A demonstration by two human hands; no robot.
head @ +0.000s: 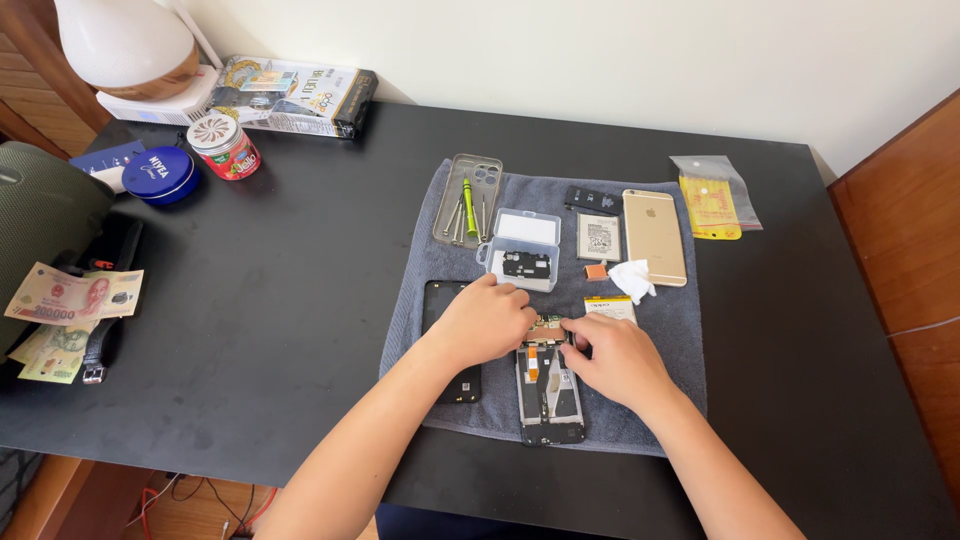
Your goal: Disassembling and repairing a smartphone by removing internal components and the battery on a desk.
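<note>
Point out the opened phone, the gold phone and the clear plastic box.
opened phone (549,395), head view, on its exposed lower frame between the hands.
gold phone (654,236), head view, middle of its back, lying on the grey towel.
clear plastic box (522,262), head view, on the black part inside it.

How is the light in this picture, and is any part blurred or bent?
Head view: soft, even light; the black table shows dull glare and smudges; both hands, left hand and right hand, look sharp over the opened phone; table edges bend slightly toward the corners.
</note>
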